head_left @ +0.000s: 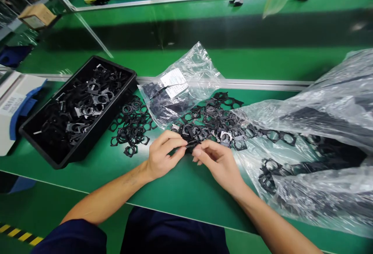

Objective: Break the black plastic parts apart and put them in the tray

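Between tray (97,135) and bag (329,106), left hand (161,155) pinches part (190,144).

The left hand (161,155) and right hand (217,160) meet, fingertips pinched close together; both bare arms reach forward.

A green tabletop (180,192) seen from above. Near its front edge the left hand (161,155) and the right hand (218,162) meet, and the fingers (175,140) of both pinch one small black part (190,144) between them. Just behind the hands lies a loose pile of black parts (215,120), partly under a big clear bag (326,129) that covers the tabletop's right end. A smaller clear bag (186,87) with a white label lies by the far edge, touching the pile. Toward the left end sits a black tray (87,145) full of parts, with a heap of black rings (132,124) just beside it.
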Available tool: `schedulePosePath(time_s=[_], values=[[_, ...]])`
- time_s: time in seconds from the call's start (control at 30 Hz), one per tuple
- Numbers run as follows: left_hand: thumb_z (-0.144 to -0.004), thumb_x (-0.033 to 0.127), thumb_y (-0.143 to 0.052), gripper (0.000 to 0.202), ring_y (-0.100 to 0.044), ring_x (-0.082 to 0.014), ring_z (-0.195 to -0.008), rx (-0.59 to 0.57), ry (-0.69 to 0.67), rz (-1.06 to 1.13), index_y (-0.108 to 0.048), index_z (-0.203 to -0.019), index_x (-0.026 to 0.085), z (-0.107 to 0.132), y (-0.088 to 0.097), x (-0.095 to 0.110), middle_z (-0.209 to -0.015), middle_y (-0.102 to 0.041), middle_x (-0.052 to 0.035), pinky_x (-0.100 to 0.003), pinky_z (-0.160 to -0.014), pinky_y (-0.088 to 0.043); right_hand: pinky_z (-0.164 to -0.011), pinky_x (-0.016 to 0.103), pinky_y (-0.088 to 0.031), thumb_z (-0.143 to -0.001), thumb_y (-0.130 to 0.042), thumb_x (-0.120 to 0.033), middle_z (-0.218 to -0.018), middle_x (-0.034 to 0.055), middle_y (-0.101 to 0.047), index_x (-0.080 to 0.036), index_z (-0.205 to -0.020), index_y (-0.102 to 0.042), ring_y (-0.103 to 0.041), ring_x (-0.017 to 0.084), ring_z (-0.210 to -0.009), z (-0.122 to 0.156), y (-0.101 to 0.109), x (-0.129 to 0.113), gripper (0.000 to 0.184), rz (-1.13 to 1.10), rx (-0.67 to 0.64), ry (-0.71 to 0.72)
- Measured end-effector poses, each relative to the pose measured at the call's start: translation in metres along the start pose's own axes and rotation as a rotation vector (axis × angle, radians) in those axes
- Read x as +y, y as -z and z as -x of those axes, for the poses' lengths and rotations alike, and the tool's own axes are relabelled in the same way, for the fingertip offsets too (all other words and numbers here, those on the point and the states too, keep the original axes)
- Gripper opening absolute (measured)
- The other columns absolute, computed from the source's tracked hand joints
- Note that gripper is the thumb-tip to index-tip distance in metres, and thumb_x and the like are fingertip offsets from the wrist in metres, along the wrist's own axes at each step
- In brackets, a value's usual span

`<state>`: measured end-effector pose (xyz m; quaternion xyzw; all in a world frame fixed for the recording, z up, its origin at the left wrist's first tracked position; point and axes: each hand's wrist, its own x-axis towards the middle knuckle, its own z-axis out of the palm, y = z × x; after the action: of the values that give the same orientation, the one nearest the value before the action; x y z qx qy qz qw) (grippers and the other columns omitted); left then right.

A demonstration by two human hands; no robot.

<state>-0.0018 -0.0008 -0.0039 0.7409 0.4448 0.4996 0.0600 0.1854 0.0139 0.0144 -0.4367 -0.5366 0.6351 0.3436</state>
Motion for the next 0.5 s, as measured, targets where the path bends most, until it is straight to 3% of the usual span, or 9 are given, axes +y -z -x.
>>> schedulePosePath(time_s=[0.2, 0.37, 0.5], values=[[-0.089, 0.008, -0.067, 0.013, -0.069, -0.0140, -0.081, -0.055, -0.113, -0.007, -0.068, -0.097, 0.019, 0.0049, -0.0043, 0.0001, -0.090, -0.068, -0.0040, -0.025, -0.073, -0.059, -0.065, 0.028, -0.057, -0.079, -0.081, -0.048, -0.068, 0.0021, -0.073, -0.019, -0.077, -0.077, -0.066, 0.014, -0.063, -0.0022, 0.0003, 0.0014, 0.030, -0.289, 0.010, -0.146], [-0.089, 0.014, -0.069, 0.018, -0.070, -0.0174, -0.088, -0.126, -0.038, 0.091, -0.066, -0.106, 0.017, 0.0020, -0.0025, 0.0023, -0.094, -0.071, -0.0070, -0.030, -0.078, -0.061, -0.067, 0.029, -0.058, -0.077, -0.084, -0.046, -0.066, 0.0014, -0.072, -0.019, -0.074, -0.078, -0.066, 0.014, -0.063, -0.0026, 0.0032, -0.0001, 0.027, -0.275, 0.053, -0.106], [-0.090, 0.011, -0.067, 0.012, -0.069, -0.0163, -0.086, -0.118, -0.002, 0.102, -0.068, -0.101, 0.017, 0.0007, -0.0008, 0.0028, -0.091, -0.070, -0.0059, -0.029, -0.077, -0.059, -0.067, 0.029, -0.057, -0.079, -0.083, -0.045, -0.067, 0.0019, -0.072, -0.019, -0.073, -0.078, -0.066, 0.015, -0.064, -0.0025, 0.0044, -0.0004, 0.027, -0.244, 0.031, -0.101]])
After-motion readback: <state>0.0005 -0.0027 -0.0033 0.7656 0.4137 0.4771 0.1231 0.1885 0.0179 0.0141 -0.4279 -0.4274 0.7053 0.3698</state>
